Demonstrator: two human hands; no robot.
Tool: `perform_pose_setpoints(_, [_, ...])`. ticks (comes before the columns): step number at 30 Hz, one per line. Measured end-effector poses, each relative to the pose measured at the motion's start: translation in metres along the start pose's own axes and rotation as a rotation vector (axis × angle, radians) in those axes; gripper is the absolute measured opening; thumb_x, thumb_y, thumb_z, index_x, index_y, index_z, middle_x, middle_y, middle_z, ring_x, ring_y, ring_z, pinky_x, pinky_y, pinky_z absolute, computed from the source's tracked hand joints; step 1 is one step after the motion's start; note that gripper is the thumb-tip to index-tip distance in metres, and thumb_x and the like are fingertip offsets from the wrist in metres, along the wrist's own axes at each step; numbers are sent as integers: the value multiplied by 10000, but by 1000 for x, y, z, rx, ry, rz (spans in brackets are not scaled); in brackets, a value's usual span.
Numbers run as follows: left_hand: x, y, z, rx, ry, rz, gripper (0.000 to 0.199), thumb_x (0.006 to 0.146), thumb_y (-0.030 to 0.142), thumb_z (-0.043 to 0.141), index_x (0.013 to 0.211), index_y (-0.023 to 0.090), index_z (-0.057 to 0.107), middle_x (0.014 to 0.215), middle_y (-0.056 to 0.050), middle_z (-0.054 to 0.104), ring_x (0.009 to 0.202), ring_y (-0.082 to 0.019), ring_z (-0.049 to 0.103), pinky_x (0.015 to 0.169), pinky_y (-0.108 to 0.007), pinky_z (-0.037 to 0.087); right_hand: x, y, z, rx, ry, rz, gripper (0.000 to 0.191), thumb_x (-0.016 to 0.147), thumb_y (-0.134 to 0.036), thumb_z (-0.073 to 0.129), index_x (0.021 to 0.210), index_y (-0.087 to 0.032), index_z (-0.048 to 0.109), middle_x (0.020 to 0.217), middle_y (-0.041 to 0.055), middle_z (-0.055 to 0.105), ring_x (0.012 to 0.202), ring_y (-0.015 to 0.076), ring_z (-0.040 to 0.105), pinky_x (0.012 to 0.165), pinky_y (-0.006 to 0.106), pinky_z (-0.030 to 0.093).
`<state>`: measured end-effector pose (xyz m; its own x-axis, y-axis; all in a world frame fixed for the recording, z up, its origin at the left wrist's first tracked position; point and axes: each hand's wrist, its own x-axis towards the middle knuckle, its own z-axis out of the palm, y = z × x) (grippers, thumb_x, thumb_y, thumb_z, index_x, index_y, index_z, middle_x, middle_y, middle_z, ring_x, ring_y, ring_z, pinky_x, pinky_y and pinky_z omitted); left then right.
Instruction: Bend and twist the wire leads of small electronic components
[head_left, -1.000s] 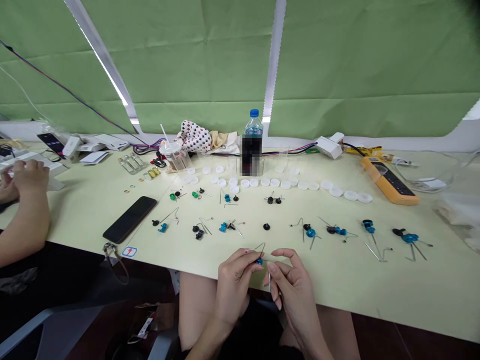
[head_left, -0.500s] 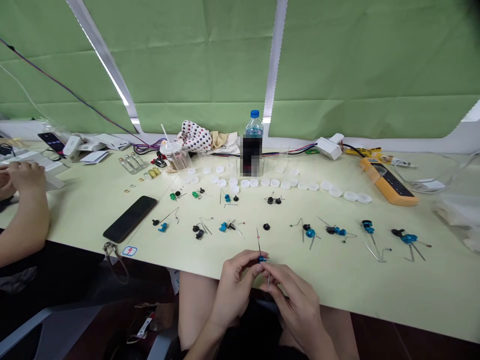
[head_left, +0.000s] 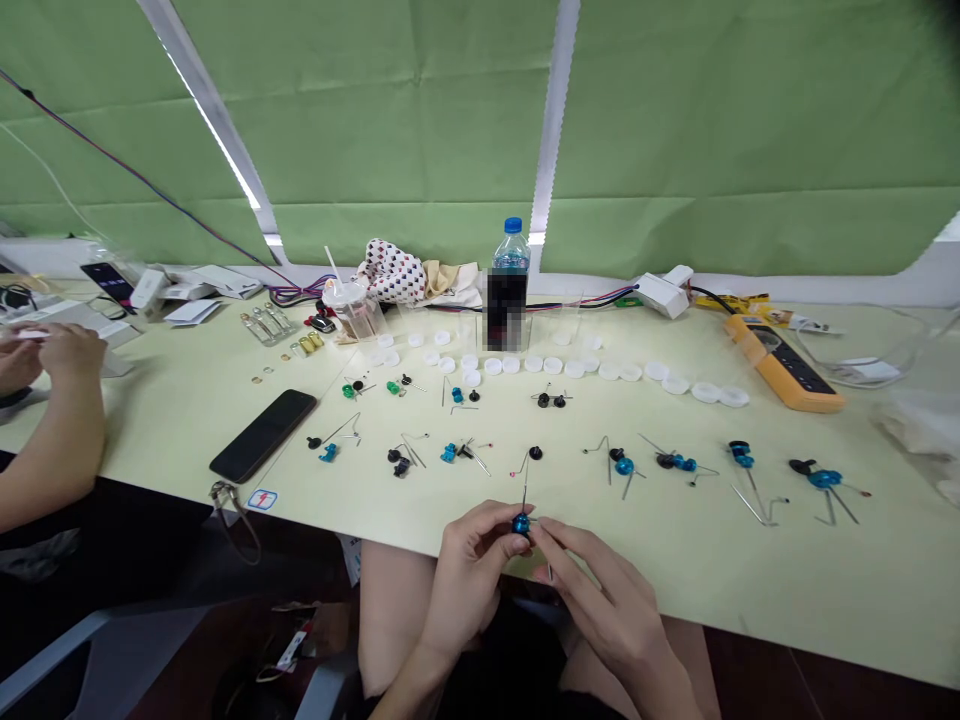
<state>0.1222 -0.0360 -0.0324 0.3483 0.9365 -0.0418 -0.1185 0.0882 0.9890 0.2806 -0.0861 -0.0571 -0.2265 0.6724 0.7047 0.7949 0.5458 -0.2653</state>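
- Round it turns! Since half a second ago, the blue part has rotated, and its thin bent wire now shows a hooked, red-tipped end beyond the grip.
- Left hand: thumb and fingers pinched narrow, holding that blue part.
- Right hand: just right of the grip, fingers stretched out more, index fingertip at the part's side; a metal rod pokes out near its thumb, but whether it's pinched, I cannot tell.
- Straight beyond the grip, a lone black knob, near the hooked end.
- Farther off, white caps; left of the grip, well apart, a black phone.
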Motion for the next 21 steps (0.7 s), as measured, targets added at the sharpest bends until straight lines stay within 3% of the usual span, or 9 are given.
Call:
perform_pose_setpoints(6, [-1,-2,3,66,-23,21,299,750,103,596,1003,219,703,908,-52,646,861,-162,595,773,-246,475,2,1,-1,-123,96,-69,282,831,-92,595,1102,-160,632,975,95,701,830,180,676,683,261,552])
perform_pose_setpoints(13, [0,-3,3,94,-45,17,300,765,129,593,1030,225,696,940,-55,648,847,-166,593,752,-252,481,21,-4,0,42,145,172,159,879,-103,502,881,-179,641,736,37,665,606,97,616,570,197,462])
perform_pose_setpoints(21, [0,-3,5,72,-63,19,275,756,179,635,1020,214,700,952,-70,656,900,-191,587,794,-277,470,30,1,0,279,117,405,181,904,-177,464,796,-176,610,614,4,545,489,93,474,493,218,386])
